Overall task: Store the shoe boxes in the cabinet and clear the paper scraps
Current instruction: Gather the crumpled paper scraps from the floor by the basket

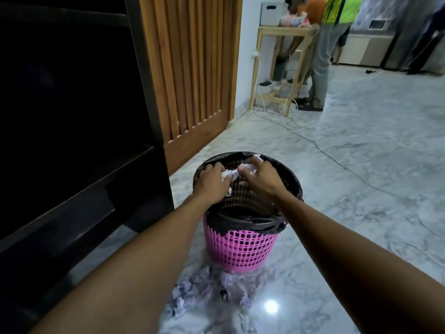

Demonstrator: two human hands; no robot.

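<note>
A pink mesh waste basket (240,249) lined with a black bag stands on the marble floor. Both my hands hover over its mouth. My left hand (212,183) and my right hand (258,175) are each shut on crumpled white paper scraps (231,175), held together above the opening. More crumpled paper scraps (192,292) lie on the floor in front of the basket, partly blurred. The dark cabinet (72,116) stands at the left, its inside too dark to read. No shoe boxes are in sight.
A slatted wooden panel (192,68) stands behind the cabinet. A person (322,56) stands by a light wooden shelf table (284,68) at the back. A cable (337,162) runs across the marble floor to the right of the basket.
</note>
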